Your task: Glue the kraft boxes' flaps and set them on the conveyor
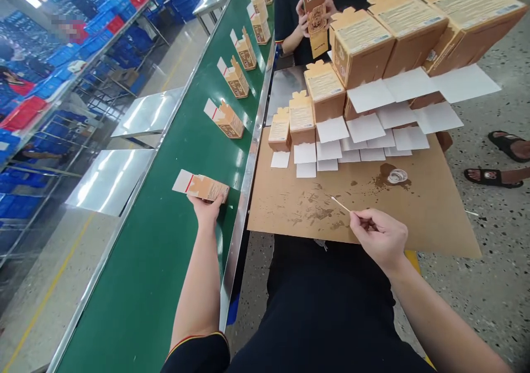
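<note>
Nearest to us, our right hand point(379, 238) is pinched shut on a thin white-tipped cotton swab stick point(340, 203), thumb and fingers closed round its near end. The swab's tip hovers over the flat brown cardboard sheet point(434, 218) that serves as our bench top, above a patch of dark wet stains. We take this sheet as the landmark.

Left of the sheet, our left hand point(206, 206) rests on the long green conveyor belt point(157, 273), fingers closed on the near edge of a small tan printed carton with a white end flap and red stripe point(201, 186). That carton lies flat on the belt, near the sheet's left edge.

Beyond it, farther along the belt, we note a row of like tan cartons point(236, 79) standing apart from one another, flaps open.

On the far half of the sheet, a stacked bank of tan cartons with white flaps hanging open point(364, 86) rises in tiers toward the right. Just in front of that bank, a small clear shallow dish point(397, 176) sits in a dark stain.

Past the sheet's far edge, another person's hands point(306, 17) hold one carton upright.

Right of the sheet, two sandalled feet point(503, 160) rest on the speckled floor.

Left of the belt, stacked blue and red plastic crates point(62, 58) fill the racks.
</note>
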